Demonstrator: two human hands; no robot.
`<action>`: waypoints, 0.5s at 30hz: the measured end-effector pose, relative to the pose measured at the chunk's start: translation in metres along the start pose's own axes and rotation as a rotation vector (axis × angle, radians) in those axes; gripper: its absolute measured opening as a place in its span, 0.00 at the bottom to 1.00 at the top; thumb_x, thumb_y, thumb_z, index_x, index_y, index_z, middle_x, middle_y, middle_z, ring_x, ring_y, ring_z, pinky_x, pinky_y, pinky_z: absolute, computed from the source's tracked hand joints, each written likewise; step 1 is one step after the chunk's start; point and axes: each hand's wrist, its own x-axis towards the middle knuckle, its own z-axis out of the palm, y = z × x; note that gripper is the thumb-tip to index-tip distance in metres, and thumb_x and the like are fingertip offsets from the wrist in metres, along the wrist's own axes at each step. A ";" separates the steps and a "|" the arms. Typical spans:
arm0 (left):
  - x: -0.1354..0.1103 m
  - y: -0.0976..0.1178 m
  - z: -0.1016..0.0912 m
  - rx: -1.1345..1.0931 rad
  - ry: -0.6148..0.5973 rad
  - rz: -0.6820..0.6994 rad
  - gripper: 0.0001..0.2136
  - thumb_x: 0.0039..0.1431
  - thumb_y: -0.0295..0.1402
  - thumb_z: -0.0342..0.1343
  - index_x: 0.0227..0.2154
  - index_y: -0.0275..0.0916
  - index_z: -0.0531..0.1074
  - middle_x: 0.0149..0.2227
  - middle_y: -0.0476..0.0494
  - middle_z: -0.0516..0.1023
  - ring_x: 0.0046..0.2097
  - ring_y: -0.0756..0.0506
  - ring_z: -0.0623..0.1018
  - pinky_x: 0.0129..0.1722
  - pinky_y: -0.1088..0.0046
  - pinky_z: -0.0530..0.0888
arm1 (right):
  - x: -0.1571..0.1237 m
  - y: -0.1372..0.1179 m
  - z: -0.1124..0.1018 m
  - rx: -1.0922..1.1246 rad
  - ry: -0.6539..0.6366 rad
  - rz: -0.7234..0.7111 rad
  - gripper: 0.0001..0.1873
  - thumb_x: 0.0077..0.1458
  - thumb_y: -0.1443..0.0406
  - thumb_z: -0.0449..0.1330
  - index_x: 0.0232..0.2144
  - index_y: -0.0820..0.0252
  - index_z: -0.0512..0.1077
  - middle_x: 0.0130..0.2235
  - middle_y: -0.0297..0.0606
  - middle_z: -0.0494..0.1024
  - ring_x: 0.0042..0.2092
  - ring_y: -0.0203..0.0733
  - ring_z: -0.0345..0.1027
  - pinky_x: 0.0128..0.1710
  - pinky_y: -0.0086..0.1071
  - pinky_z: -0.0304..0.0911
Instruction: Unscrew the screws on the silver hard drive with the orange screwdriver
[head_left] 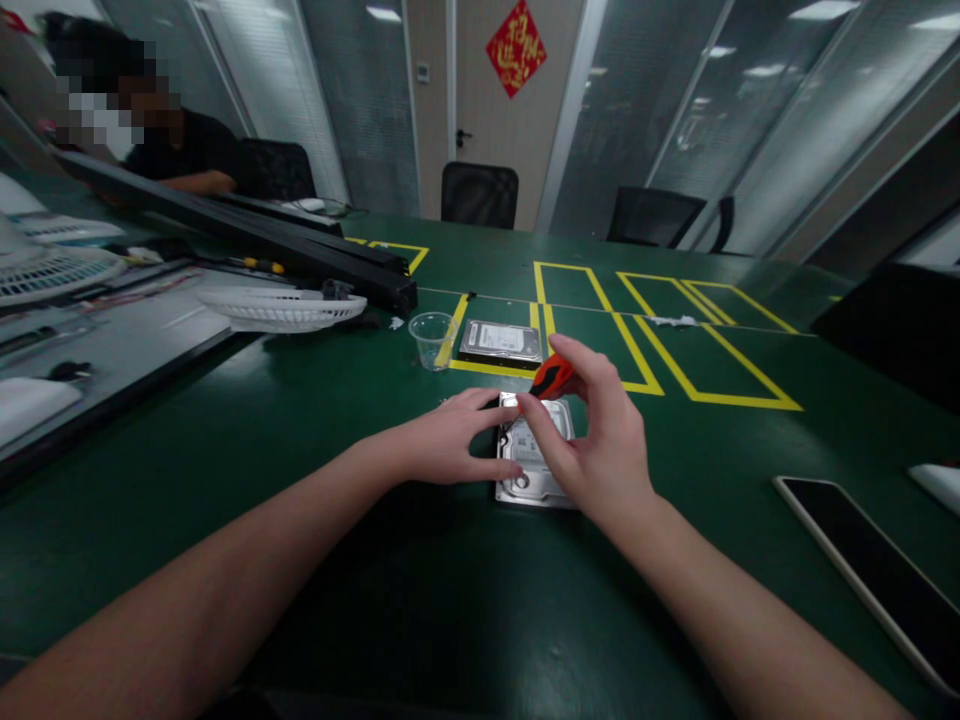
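Observation:
A silver hard drive [536, 440] lies flat on the green table in front of me. My left hand [457, 440] rests at its left side with fingers spread, the thumb on the near part of its top and the index finger stretched towards the upper left. In my right hand [604, 430] is a red and black screwdriver [551, 378], pinched between thumb and fingers and tilted. Its shaft points down to the drive's left edge; whether the tip sits in a screw cannot be made out. My right hand covers the drive's right side.
Behind sits a second hard drive [500, 343] inside yellow tape, beside a transparent plastic cup [433, 342]. A phone [870, 570] lies at right. White fan grilles [281, 308] and long black bars [300, 240] fill the left, where another person [195, 150] sits.

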 end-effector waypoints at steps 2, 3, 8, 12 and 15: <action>0.000 0.001 0.000 0.003 -0.004 0.003 0.40 0.66 0.62 0.63 0.74 0.49 0.66 0.79 0.33 0.57 0.77 0.22 0.59 0.74 0.35 0.61 | 0.001 -0.001 0.000 0.000 -0.005 0.002 0.33 0.68 0.68 0.66 0.71 0.51 0.64 0.59 0.47 0.80 0.51 0.51 0.80 0.50 0.46 0.82; 0.001 0.001 0.000 0.006 -0.006 0.006 0.39 0.66 0.62 0.63 0.74 0.48 0.66 0.79 0.32 0.57 0.77 0.22 0.59 0.74 0.35 0.61 | 0.001 -0.002 0.000 0.003 -0.006 0.002 0.34 0.68 0.68 0.65 0.72 0.51 0.64 0.59 0.47 0.80 0.53 0.52 0.80 0.52 0.47 0.82; 0.001 0.001 0.001 0.007 0.009 0.025 0.40 0.66 0.61 0.64 0.74 0.49 0.66 0.79 0.33 0.57 0.78 0.23 0.58 0.76 0.36 0.59 | -0.002 -0.002 0.000 0.069 -0.032 0.047 0.37 0.68 0.69 0.63 0.75 0.51 0.60 0.62 0.48 0.79 0.53 0.51 0.81 0.56 0.48 0.80; 0.000 0.001 0.000 0.009 0.006 0.019 0.41 0.65 0.61 0.65 0.75 0.50 0.65 0.79 0.34 0.57 0.78 0.23 0.58 0.76 0.36 0.59 | -0.003 -0.002 0.001 0.089 -0.041 0.061 0.38 0.68 0.69 0.63 0.75 0.51 0.59 0.62 0.48 0.78 0.51 0.50 0.81 0.54 0.48 0.81; 0.000 0.001 0.000 0.012 0.003 0.009 0.41 0.65 0.62 0.64 0.75 0.51 0.64 0.78 0.34 0.59 0.78 0.23 0.58 0.75 0.35 0.60 | -0.002 -0.001 0.000 0.046 -0.020 0.031 0.37 0.66 0.68 0.66 0.73 0.50 0.61 0.58 0.46 0.79 0.48 0.49 0.79 0.49 0.46 0.81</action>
